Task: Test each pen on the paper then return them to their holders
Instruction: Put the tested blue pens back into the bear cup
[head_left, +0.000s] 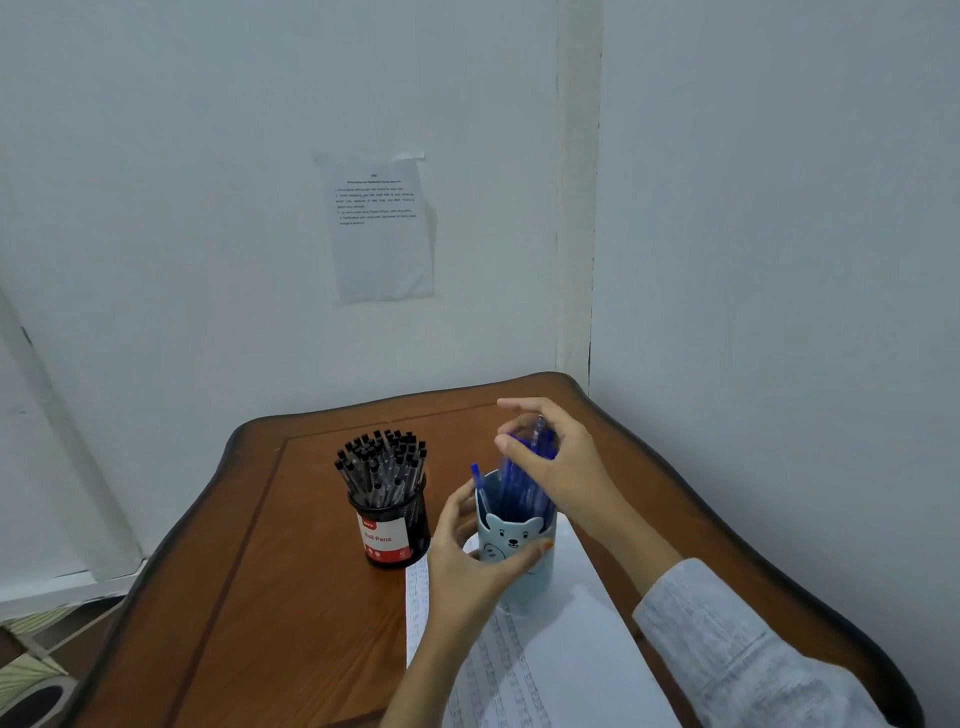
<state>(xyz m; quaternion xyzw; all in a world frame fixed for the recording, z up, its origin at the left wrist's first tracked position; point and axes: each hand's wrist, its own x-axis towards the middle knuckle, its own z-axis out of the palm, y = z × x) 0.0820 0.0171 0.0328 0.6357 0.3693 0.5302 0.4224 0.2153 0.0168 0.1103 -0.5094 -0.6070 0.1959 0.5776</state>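
A pale blue bear-face holder (511, 535) stands on the white test paper (561, 654) and holds several blue pens (514, 488). My left hand (467, 561) wraps around the holder's front and left side. My right hand (556, 457) is above the holder, its fingers closed around the tops of the blue pens. To the left stands a black mesh holder (392, 525) with a red and white label, packed with several black pens (382, 462). The paper carries rows of scribbles.
The brown wooden table (249, 597) sits in a corner between two white walls. A printed sheet (382, 228) is taped to the back wall. The table's left edge drops to a floor with green patterned items (31, 670).
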